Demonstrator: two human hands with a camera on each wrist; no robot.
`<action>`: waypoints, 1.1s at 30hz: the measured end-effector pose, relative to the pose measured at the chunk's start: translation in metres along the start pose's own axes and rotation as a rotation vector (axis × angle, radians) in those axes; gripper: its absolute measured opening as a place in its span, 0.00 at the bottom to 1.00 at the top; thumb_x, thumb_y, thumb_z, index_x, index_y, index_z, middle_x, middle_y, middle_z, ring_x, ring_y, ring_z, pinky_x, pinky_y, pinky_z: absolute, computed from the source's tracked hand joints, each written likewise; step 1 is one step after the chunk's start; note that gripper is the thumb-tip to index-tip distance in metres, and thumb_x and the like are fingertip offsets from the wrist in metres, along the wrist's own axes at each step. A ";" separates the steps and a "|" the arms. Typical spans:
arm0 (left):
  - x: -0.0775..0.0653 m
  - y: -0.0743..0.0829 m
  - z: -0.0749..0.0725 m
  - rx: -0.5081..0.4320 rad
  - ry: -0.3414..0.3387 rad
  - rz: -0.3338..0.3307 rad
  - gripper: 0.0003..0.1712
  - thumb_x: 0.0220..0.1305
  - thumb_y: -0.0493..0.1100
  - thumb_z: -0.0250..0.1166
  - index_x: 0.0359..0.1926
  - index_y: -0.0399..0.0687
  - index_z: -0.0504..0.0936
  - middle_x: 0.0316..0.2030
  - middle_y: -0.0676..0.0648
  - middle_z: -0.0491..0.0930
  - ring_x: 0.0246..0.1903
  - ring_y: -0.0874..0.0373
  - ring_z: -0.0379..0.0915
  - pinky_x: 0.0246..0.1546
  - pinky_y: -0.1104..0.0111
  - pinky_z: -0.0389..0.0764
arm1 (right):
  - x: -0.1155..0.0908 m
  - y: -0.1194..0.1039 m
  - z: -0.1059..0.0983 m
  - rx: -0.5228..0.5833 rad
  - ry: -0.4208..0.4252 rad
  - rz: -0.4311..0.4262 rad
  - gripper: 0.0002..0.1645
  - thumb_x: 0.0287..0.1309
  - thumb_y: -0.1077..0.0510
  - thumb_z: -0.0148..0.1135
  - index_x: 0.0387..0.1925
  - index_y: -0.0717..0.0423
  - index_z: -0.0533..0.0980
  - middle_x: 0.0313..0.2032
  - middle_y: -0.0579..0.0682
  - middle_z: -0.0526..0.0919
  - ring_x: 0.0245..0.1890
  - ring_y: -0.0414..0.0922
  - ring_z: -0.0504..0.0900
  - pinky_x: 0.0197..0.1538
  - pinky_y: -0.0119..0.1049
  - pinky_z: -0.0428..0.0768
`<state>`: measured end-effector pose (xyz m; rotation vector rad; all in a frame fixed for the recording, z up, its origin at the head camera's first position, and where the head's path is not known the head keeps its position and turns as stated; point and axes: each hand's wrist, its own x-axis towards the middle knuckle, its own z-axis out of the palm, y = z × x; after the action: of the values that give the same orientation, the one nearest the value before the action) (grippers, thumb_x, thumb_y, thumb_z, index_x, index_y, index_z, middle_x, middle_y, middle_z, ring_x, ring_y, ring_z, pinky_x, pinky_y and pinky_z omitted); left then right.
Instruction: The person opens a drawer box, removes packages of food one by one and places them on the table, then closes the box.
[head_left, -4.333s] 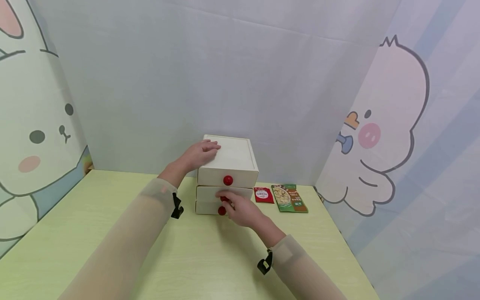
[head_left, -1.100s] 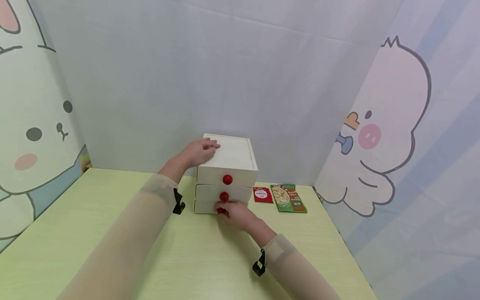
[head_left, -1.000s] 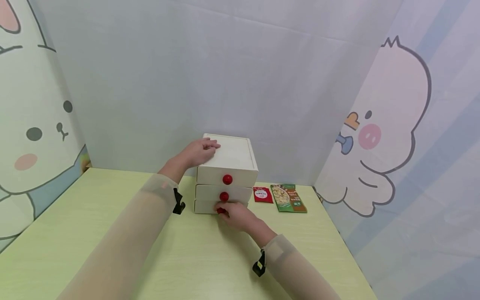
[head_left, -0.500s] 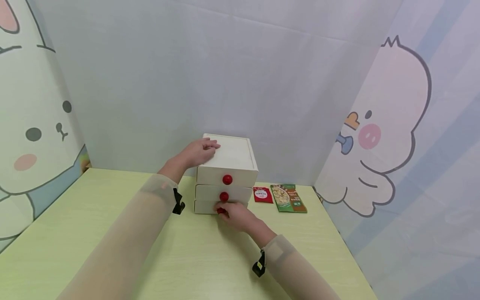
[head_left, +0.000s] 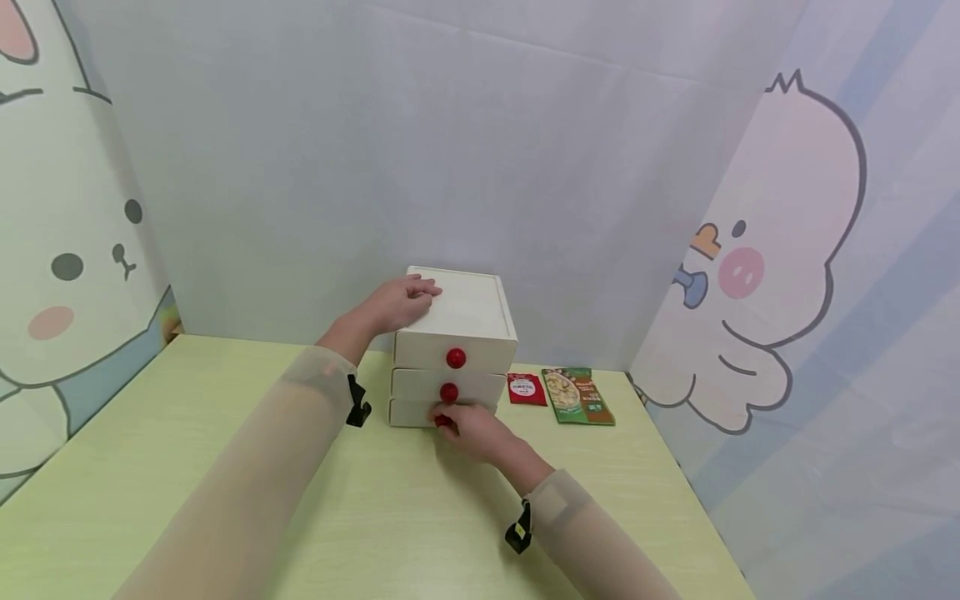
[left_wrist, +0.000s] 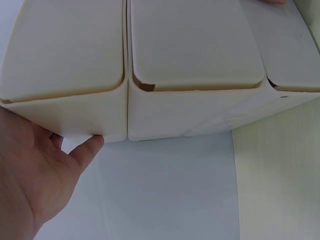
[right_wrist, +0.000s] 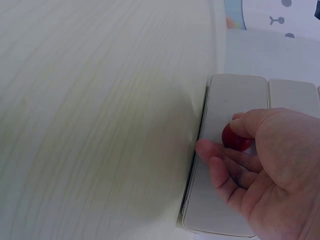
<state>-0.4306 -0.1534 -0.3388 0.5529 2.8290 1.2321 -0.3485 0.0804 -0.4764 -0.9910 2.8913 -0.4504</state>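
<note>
A white three-drawer storage box (head_left: 472, 304) stands on the table against the grey backdrop, its drawers pushed in. My left hand (head_left: 390, 307) rests on the box's top at the left edge. The left wrist view shows its thumb (left_wrist: 87, 150) against the side wall; the fingertips are hidden there. With thumb and fingers, my right hand (head_left: 480, 433) pinches the red round knob (right_wrist: 235, 139) of the bottom drawer (right_wrist: 220, 195). Above it, the middle knob (head_left: 448, 392) and the top knob (head_left: 456, 358) are untouched.
To the right of the box, a small red packet (head_left: 527, 389) and a green-and-brown food packet (head_left: 577, 396) lie flat on the light yellow-green table (head_left: 405, 517). Cartoon-printed curtains (head_left: 780, 250) flank the table on both sides.
My right hand has moved from the middle drawer's knob down to the bottom one, and has held still there for the last second. My left hand has stayed on the box.
</note>
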 end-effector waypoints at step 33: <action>0.000 -0.002 0.001 -0.001 -0.001 0.011 0.31 0.84 0.51 0.45 0.78 0.53 0.78 0.87 0.51 0.60 0.90 0.47 0.36 0.89 0.45 0.46 | -0.025 -0.012 -0.003 0.019 -0.055 -0.040 0.14 0.78 0.58 0.66 0.60 0.47 0.84 0.49 0.43 0.87 0.42 0.36 0.78 0.50 0.28 0.83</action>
<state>-0.4309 -0.1542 -0.3408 0.5690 2.8282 1.2344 -0.3223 0.0872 -0.4713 -1.0424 2.8183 -0.4447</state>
